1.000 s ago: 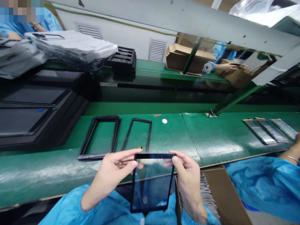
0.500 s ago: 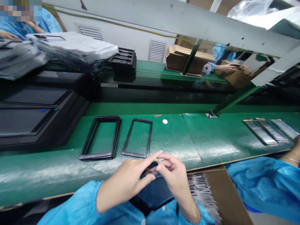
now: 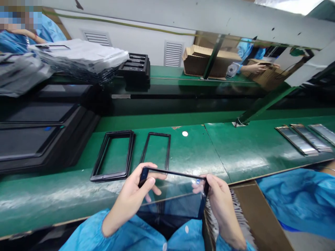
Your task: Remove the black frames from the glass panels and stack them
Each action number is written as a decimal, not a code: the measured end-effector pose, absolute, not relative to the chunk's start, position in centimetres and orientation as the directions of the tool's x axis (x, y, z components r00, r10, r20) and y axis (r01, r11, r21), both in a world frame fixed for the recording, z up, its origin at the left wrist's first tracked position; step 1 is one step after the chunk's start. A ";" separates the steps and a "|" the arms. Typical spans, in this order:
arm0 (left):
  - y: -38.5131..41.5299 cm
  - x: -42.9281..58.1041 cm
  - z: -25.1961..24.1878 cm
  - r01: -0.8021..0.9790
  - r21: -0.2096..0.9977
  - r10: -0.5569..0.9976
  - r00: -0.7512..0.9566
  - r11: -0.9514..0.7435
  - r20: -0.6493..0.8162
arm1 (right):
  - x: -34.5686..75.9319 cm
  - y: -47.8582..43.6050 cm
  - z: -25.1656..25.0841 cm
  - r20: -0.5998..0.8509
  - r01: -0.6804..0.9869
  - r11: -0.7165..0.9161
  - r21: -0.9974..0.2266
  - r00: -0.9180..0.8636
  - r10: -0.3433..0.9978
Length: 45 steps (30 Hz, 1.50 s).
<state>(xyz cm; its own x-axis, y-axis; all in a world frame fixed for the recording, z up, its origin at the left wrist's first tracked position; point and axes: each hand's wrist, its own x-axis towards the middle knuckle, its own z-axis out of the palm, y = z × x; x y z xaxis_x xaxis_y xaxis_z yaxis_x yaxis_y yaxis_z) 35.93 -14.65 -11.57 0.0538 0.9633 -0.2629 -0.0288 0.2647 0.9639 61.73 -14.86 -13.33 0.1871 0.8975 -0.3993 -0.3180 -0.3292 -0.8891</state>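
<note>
Between my hands is a see-through glass touch panel (image 3: 175, 198) with a black border, raised above the table's front edge and tilted. My left hand (image 3: 133, 195) grips its left end, thumb on the near face and fingers showing through the glass behind. At the right end, my right hand (image 3: 221, 198) pinches the border near a small blue dot. Just beyond the panel lies a thin black rectangular frame (image 3: 168, 150), its lower part behind my left fingers and the glass. Left of it is a small stack of similar black frames (image 3: 112, 176).
Black foam trays (image 3: 75, 136) holding dark panels are piled at the left. Bagged sheets (image 3: 86, 52) lie behind them. Metal-edged screens (image 3: 298, 139) rest at the right near a co-worker's blue sleeve (image 3: 300, 198). A cardboard box (image 3: 259, 209) stands beside my right arm. A green post (image 3: 264, 104) rises from the bench.
The glass panel has come up from near my lap into view between my hands. My hands have moved apart, from fingertips together to one at each end.
</note>
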 end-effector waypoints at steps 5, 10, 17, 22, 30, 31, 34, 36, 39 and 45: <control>-15.0 36.6 -10.8 -0.035 0.962 0.962 -0.007 0.272 -0.272 | 61.5 -15.3 -12.7 -0.385 -0.292 -0.316 -0.903 0.219 0.897; -14.9 36.6 -11.0 -0.029 0.959 0.959 -0.024 0.280 -0.281 | 61.2 -15.9 -13.5 -0.264 -0.168 -0.220 -0.961 0.311 0.913; -14.1 35.1 -12.7 0.014 0.976 0.976 0.007 0.218 -0.218 | 61.2 -16.3 -13.5 -0.213 -0.175 -0.176 -0.969 0.219 0.952; -12.6 35.1 -11.0 0.564 0.767 0.952 0.206 -0.306 0.228 | 60.4 -16.8 -13.0 -0.231 -0.077 -0.220 -0.972 0.190 0.954; -12.0 37.4 -10.2 0.510 0.589 0.766 0.541 -0.627 0.347 | 58.6 -18.0 -12.9 -0.235 -0.074 -0.223 -0.972 0.270 0.934; -12.2 37.4 -10.4 0.493 0.594 0.759 0.538 -0.636 0.367 | 58.7 -18.1 -12.9 -0.233 -0.073 -0.222 -0.972 0.262 0.936; -12.5 37.2 -10.5 0.478 0.609 0.760 0.533 -0.633 0.371 | 59.2 -17.9 -12.9 -0.208 -0.053 -0.202 -0.978 0.196 0.958; -12.7 37.1 -10.2 0.489 0.645 0.783 0.545 -0.588 0.301 | 59.4 -17.4 -12.8 -0.191 -0.026 -0.189 -0.982 0.116 0.975; -12.8 37.0 -9.6 0.431 0.808 0.816 0.568 -0.402 0.103 | 59.5 -16.4 -12.3 -0.184 -0.032 -0.187 -0.982 -0.086 0.979; -13.7 36.8 -10.9 0.039 0.949 0.884 0.355 0.312 -0.305 | 59.6 -15.5 -13.3 -0.279 -0.285 -0.279 -0.917 -0.044 0.959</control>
